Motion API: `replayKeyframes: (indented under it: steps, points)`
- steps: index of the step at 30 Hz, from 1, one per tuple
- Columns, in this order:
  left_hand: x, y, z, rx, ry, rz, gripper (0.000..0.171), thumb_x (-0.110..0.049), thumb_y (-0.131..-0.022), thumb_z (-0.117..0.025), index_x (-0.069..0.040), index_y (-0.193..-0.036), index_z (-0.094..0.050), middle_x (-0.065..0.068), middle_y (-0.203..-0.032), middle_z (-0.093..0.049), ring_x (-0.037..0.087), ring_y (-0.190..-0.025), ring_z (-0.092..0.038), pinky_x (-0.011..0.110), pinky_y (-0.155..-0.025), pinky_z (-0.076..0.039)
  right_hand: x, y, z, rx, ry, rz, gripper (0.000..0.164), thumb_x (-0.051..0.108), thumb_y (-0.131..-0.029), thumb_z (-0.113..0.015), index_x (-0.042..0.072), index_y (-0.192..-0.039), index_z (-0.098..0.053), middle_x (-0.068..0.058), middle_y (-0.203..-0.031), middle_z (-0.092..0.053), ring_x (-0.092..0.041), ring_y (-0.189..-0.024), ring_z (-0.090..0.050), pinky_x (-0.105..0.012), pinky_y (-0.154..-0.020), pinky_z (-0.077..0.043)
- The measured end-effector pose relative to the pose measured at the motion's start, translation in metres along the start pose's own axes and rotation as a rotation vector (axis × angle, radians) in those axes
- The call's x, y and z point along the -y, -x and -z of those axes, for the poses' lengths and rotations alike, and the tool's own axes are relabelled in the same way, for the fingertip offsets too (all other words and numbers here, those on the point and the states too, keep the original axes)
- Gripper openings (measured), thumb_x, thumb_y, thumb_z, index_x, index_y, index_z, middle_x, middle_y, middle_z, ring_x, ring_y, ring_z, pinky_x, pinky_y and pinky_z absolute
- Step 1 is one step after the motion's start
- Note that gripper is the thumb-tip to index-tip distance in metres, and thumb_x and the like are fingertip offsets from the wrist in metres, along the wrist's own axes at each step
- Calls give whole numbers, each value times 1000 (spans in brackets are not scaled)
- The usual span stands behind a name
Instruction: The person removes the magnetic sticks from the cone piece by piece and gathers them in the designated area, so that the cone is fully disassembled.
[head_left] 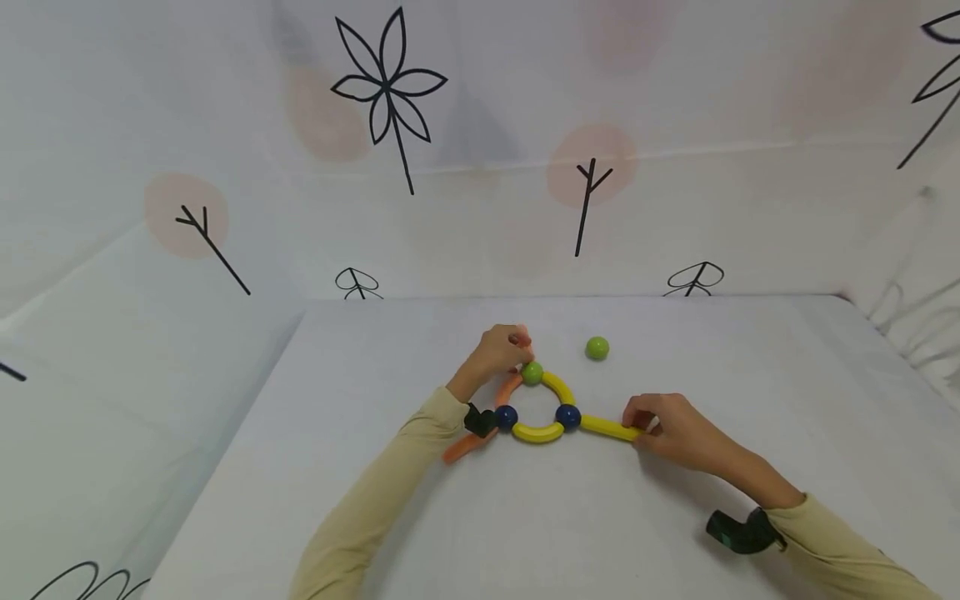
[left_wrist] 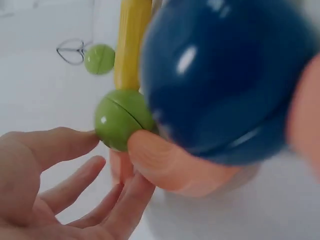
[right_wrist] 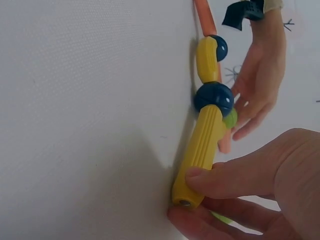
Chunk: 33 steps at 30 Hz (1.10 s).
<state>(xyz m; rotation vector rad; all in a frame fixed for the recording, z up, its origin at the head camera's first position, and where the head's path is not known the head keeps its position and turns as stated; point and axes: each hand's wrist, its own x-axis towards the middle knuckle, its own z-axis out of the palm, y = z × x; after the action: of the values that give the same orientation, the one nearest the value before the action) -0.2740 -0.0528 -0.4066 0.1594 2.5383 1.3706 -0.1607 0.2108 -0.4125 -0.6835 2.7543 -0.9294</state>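
Observation:
On the white table lies a ring of curved magnetic rods joined by balls: two dark blue balls (head_left: 568, 417), a green ball (head_left: 532, 372), two curved yellow rods (head_left: 537, 433) and a curved orange rod (head_left: 506, 388). My left hand (head_left: 495, 353) holds an orange rod (left_wrist: 119, 167) at the top of the ring, one fingertip against the green ball. With thumb and fingers my right hand (head_left: 678, 432) pinches the outer end of a straight yellow rod (right_wrist: 200, 145), whose other end meets the right blue ball. Another orange rod (head_left: 467, 447) extends down-left from the left blue ball.
A loose green ball (head_left: 597, 348) lies behind the ring, to its right. Dark wrist cameras (head_left: 742, 532) sit at both sleeves. A white cloth with plant drawings (head_left: 386, 87) hangs behind the table.

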Motion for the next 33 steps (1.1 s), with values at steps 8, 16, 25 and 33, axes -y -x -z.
replayKeyframes:
  steps: [8, 16, 25, 33]
  points:
    - [-4, 33, -4, 40, -199, -191, 20, -9, -86, -67, -6, -105, -68, 5, -107, -60, 20, -99, -58, 27, -80, -48, 0, 2, -1, 1, -5, -12, 21, -6, -75, -72, 10, -86, -64, 3, -85, -63, -14, -78, -57, -29, -67, -53]
    - [-12, 73, -22, 180, -513, -385, 25, -21, -84, -71, -14, -107, -70, -1, -119, -58, 15, -110, -51, 27, -91, -43, -4, 3, -2, -8, -4, -5, 22, -7, -75, -70, 11, -86, -63, 3, -85, -63, -14, -78, -57, -28, -68, -53]
    - [-14, 81, -35, 186, -762, -464, 35, -29, -86, -70, -24, -121, -65, 2, -138, -50, 20, -126, -45, 42, -102, -33, -2, 0, -4, -15, 12, 11, 22, -6, -76, -71, 11, -87, -63, 4, -84, -62, -14, -78, -56, -29, -68, -52]
    - [-6, 80, -42, 133, -700, -466, 34, -31, -87, -69, -23, -120, -67, -2, -133, -55, 11, -125, -46, 52, -101, -29, 0, -1, -7, -27, 34, 8, 20, -4, -75, -72, 10, -89, -66, 5, -82, -62, -13, -76, -55, -29, -66, -51]
